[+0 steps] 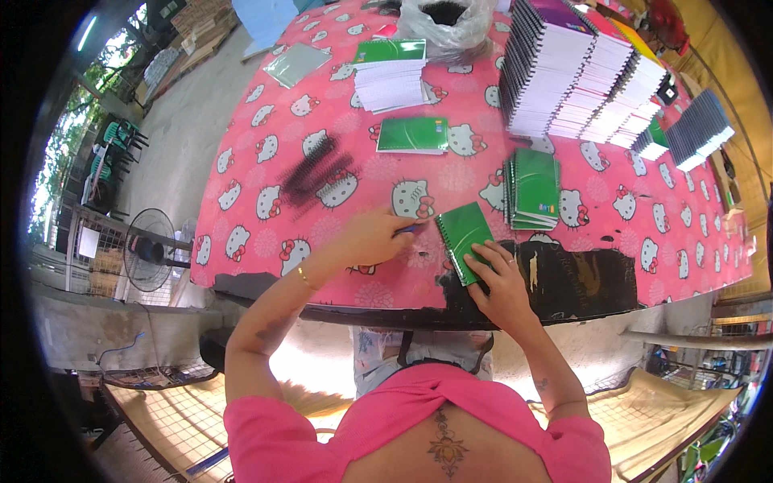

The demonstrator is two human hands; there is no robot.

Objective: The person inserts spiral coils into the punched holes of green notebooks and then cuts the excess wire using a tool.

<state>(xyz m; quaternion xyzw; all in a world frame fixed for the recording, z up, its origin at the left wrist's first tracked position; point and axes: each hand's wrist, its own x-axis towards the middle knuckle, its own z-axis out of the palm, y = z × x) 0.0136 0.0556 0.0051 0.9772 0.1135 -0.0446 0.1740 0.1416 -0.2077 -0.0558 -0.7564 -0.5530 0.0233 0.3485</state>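
Note:
A green spiral notebook (465, 233) lies tilted near the table's front edge, its wire binding along the left side. My right hand (501, 280) holds it down, fingers bent over its lower right part. Just left of the notebook, my left hand (377, 237) is closed around a small blue-handled tool (408, 229). The tool's tip points toward the binding; its exact kind is too small to tell. Loose black binding coils (312, 173) lie beyond my left hand. A short stack of green notebooks (535, 189) is right of the one I hold.
Another green notebook (413, 134) lies farther back, before a pile of loose green-covered pages (390, 76). Tall stacks of spiral notebooks (555, 72) stand at the back right, a clear plastic bag (459, 30) beside them. The pink tablecloth (266, 217) is torn at the front, baring black tabletop (576, 274).

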